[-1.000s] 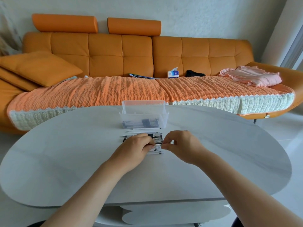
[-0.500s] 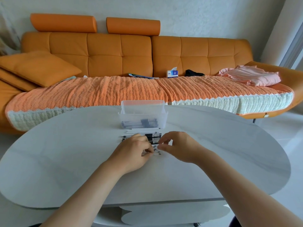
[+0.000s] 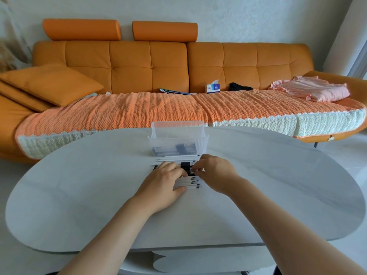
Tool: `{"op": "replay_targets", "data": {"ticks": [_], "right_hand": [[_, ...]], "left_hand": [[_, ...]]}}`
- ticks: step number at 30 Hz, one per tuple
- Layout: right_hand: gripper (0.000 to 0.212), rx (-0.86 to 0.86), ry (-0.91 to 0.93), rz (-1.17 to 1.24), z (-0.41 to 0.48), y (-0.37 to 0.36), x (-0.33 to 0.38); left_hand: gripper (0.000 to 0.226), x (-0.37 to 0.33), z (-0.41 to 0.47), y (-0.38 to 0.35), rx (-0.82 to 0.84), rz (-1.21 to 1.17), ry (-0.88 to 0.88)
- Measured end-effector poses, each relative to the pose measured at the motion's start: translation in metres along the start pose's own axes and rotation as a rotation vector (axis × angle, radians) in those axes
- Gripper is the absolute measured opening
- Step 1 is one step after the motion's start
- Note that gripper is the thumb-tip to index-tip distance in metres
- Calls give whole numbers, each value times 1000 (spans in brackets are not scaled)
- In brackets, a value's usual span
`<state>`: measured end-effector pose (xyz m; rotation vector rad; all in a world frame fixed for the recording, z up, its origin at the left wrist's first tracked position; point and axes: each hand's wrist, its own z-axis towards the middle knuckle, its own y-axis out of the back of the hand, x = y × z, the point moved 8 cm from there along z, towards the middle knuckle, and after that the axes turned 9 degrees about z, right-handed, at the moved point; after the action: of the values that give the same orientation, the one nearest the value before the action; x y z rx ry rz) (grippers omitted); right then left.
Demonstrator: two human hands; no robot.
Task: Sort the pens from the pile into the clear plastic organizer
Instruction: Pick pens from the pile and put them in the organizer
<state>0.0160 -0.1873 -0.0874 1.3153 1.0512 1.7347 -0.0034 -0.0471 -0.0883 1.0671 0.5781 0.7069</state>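
The left hand (image 3: 164,182) rests on the near left part of the pile. Its fingers (image 3: 174,171) lie loosely bent across the shafts and the thumb is spread toward the near edge, so it holds the pile down and clasps nothing. The right hand (image 3: 215,173) is at the right side of the pile, with its fingertips (image 3: 197,172) bunched on the black section of the pens (image 3: 192,184), apparently pinching one or more.

The pens lie side by side on the white table (image 3: 99,195), just in front of the organizer (image 3: 201,144).

Task status: partly done. The organizer already holds several dark items at its bottom, most likely pens. A full row of pens is left on the table, and no pen is lifted clear.

Beyond the table stands an orange sofa (image 3: 129,62) with a tissue box (image 3: 212,88) on its seat.

Change from half a second ago:
- The left hand lies flatter, with its thumb spread wider.
- The right hand has stayed at the black section.
- The pile and the organizer have not shifted.
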Motion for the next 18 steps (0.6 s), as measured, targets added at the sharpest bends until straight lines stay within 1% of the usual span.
{"op": "replay_targets", "data": {"ticks": [5, 8, 11, 14, 16, 18], "right_hand": [[20, -27, -17, 20, 2, 2, -4], [17, -80, -31, 86, 1, 10, -7], [12, -152, -25, 198, -2, 24, -7], [9, -185, 38, 298, -7, 33, -2], [8, -203, 96, 355, -12, 37, 5], [9, -218, 125, 380, -17, 40, 11]], "left_hand": [[29, 7, 0, -4, -10, -8, 20], [31, 7, 2, -4, -10, 2, 19], [32, 6, 5, 7, -93, 16, 7], [37, 3, 9, 23, -211, 67, -7], [38, 0, 10, 30, -235, 128, -18], [30, 0, 11, 31, -227, 166, -10]]}}
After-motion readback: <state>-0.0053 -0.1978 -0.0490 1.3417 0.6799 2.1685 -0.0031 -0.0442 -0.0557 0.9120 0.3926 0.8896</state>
